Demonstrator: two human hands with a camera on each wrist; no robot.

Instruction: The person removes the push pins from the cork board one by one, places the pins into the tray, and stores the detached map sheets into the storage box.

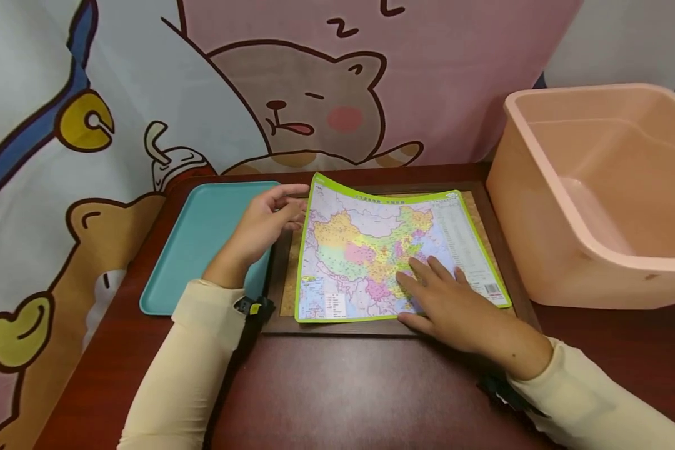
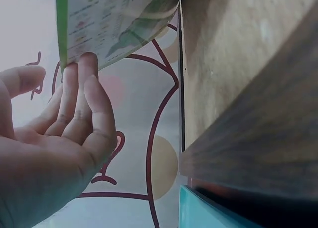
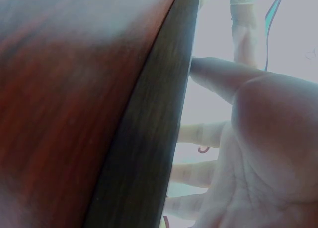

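A map sheet (image 1: pixel 365 250) with a bright green border lies over a cork-coloured board (image 1: pixel 289 294) in a dark wooden frame (image 1: pixel 349 329). Its upper left corner curls up off the board. My left hand (image 1: pixel 261 228) is at the raised left edge; in the left wrist view its fingertips (image 2: pixel 88 60) reach the lifted sheet (image 2: pixel 119 24), thumb apart from the fingers. Spread across the map's lower right part, my right hand (image 1: pixel 455 312) rests with fingers extended. In the right wrist view the palm (image 3: pixel 263 148) shows beside the frame's edge.
To the left, a teal tray (image 1: pixel 174 275) lies on the dark red table (image 1: pixel 337 400), partly behind my left forearm. A large peach-coloured plastic tub (image 1: pixel 551 250) stands close on the right. Behind the table hangs a cartoon-printed cloth (image 1: pixel 450 75).
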